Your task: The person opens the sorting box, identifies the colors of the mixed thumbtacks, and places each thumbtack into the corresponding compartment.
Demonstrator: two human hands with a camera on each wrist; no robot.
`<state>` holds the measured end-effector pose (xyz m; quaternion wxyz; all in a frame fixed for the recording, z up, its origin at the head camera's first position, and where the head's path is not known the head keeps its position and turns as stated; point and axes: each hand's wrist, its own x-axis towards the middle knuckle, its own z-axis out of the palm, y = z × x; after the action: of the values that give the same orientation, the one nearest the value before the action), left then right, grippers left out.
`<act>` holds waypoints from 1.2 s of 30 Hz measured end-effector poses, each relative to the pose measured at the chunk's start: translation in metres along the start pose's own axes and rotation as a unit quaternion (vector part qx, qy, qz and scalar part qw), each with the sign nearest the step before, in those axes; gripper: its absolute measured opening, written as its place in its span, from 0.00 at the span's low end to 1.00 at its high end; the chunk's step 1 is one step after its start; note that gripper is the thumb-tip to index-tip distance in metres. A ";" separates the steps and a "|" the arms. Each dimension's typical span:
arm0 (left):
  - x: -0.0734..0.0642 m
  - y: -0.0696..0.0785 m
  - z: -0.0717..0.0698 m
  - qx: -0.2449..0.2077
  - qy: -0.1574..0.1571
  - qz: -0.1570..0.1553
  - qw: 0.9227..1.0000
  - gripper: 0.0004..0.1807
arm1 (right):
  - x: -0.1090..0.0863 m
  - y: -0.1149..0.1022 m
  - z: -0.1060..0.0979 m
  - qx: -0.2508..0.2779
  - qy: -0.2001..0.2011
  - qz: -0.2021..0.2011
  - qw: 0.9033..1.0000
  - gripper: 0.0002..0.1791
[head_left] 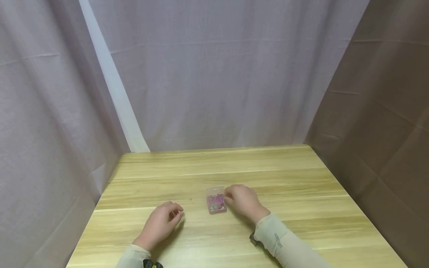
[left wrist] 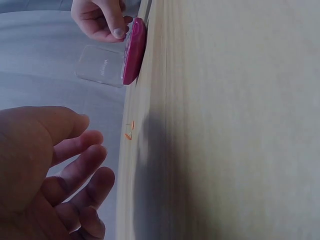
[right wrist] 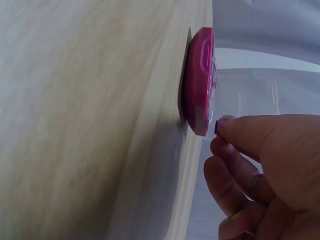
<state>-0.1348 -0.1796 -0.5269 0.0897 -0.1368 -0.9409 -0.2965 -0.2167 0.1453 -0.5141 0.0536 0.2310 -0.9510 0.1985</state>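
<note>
A small pink case (head_left: 216,203) lies on the table with its clear lid (left wrist: 101,66) raised on the far side. Inside, several small bits show, some green, some pale or dark. My right hand (head_left: 244,201) is at the case's right edge. Between its thumb and forefinger it pinches a small dark blue-purple piece (right wrist: 216,127), close beside the case; the fingers hide most of it. To the left of the case my left hand (head_left: 161,223) hovers over the table, fingers loosely bent, holding nothing. Beyond its fingertips lies a tiny orange, wire-like bit (left wrist: 130,131).
The wood-grain table (head_left: 301,186) extends around the case and both hands. Grey curtains (head_left: 218,93) hang behind it and along both sides, with a pale strip (head_left: 115,82) at the back left corner.
</note>
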 end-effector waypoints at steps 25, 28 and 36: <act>0.000 -0.003 0.000 -0.003 0.001 -0.005 1.000 0.03 | 0.007 -0.012 0.009 -0.022 -0.008 -0.015 1.000 0.04; 0.000 -0.003 0.000 -0.006 0.001 -0.006 1.000 0.03 | 0.007 -0.011 0.009 -0.018 -0.008 -0.013 1.000 0.05; 0.006 -0.003 -0.001 0.003 0.006 -0.009 1.000 0.05 | 0.004 -0.005 0.007 0.003 -0.002 -0.008 1.000 0.05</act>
<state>-0.1412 -0.1808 -0.5264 0.0930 -0.1266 -0.9425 -0.2948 -0.2180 0.1367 -0.5183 0.0528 0.2395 -0.9484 0.2009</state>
